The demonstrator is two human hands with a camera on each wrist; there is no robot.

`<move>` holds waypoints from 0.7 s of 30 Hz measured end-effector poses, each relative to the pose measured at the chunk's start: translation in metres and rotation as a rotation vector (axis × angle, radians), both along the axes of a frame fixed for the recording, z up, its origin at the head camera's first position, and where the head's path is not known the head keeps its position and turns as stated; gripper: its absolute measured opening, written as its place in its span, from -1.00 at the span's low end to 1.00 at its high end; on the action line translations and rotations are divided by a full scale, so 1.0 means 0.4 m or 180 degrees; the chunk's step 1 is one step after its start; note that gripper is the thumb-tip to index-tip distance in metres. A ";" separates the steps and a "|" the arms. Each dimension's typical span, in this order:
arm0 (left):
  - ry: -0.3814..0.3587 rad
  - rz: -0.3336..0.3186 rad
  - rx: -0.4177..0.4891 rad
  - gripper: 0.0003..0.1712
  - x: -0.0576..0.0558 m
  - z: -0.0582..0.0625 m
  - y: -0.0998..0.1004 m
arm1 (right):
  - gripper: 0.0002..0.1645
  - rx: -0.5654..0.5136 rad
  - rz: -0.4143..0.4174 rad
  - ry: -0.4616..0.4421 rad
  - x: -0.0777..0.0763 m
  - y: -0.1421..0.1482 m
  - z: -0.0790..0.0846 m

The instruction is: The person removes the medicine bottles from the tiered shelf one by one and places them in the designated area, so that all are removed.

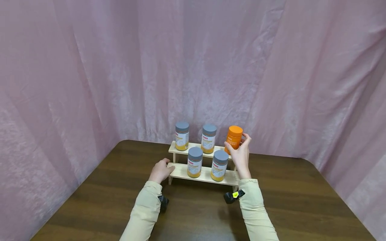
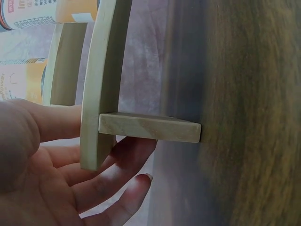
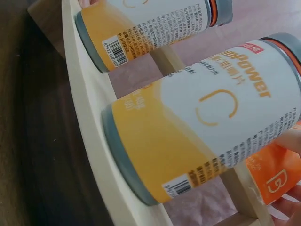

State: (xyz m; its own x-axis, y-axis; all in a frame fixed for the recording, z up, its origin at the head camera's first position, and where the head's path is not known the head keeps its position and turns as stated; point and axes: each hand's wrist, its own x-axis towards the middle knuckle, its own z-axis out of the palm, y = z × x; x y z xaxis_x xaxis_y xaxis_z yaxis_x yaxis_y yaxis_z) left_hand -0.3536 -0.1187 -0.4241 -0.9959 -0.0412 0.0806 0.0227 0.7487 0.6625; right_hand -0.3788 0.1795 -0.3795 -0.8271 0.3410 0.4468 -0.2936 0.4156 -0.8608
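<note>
A two-tier pale wooden rack [image 1: 181, 170] stands on the table. My left hand [image 1: 161, 170] grips the left end of its lower shelf; in the left wrist view the thumb lies over the board [image 2: 94, 94] and the fingers curl beneath, beside a leg [image 2: 150, 128]. At the upper shelf's right end my right hand [image 1: 241, 155] holds an orange bottle [image 1: 234, 137] between thumb and fingers, its base right at the shelf. Two grey-lidded supplement bottles, one left [image 1: 182, 136] and one middle [image 1: 208, 139], share that shelf. Two more, left [image 1: 194, 163] and right [image 1: 219, 166], stand on the lower shelf.
The dark wooden table [image 1: 99, 194] extends around the rack on all sides. Behind it hangs a pink curtain [image 1: 156, 67]. In the right wrist view, a grey-lidded bottle [image 3: 207, 117] partly covers the orange one [image 3: 275, 169].
</note>
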 end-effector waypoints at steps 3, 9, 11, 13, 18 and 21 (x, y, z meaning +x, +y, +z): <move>-0.0005 -0.0005 -0.0010 -0.48 0.000 0.003 0.001 | -0.09 -0.0031 -0.0051 0.0062 -0.003 -0.002 -0.001; -0.0015 -0.0016 0.0014 -0.48 -0.002 0.003 -0.005 | -0.13 0.0013 -0.0022 0.0082 0.003 -0.001 -0.002; -0.0030 -0.0022 0.0040 -0.48 -0.001 0.001 -0.004 | -0.13 0.0057 -0.0011 0.0059 0.007 0.002 -0.002; -0.0034 -0.0025 0.0051 -0.48 -0.001 0.000 -0.004 | -0.14 0.0085 0.0007 0.0027 0.013 0.004 0.002; -0.0007 -0.0031 0.0005 -0.48 -0.002 0.001 -0.004 | -0.15 0.0122 0.0051 0.0034 0.029 0.011 0.022; 0.0000 -0.0034 0.0010 -0.48 -0.003 0.004 -0.004 | -0.14 0.0118 0.0071 0.0116 0.035 0.019 0.037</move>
State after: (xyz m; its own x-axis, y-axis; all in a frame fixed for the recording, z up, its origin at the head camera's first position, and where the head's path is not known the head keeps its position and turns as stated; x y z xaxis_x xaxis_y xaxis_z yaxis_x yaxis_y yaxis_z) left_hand -0.3549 -0.1202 -0.4224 -0.9963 -0.0308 0.0804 0.0306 0.7463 0.6649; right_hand -0.3646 0.1869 -0.3647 -0.8172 0.3054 0.4887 -0.3340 0.4400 -0.8336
